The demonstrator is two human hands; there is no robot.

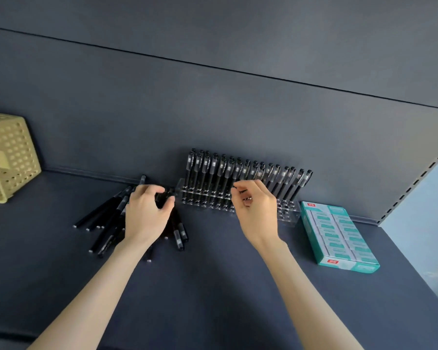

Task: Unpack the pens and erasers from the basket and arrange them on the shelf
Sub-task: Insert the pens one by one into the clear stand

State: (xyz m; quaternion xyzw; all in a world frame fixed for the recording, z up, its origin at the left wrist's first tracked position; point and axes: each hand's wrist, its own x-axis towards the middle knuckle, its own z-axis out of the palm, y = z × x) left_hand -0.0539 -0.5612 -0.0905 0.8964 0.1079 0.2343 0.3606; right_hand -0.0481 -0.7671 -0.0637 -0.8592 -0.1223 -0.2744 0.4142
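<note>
Head cam shows rack (205, 198) mostly full, eraser box (339, 236) shelved; left hand (147, 213) grips loose pens (106, 218), right hand (257, 208) pinches a pen (240, 191).

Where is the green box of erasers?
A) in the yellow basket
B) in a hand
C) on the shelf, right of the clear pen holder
C: the green cardboard box of erasers lies flat on the dark shelf, just right of the clear plastic pen holder.

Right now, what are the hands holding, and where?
Left hand grips a bunch of pens at their far ends; right hand pinches one pen by its barrel at the rack.
</note>
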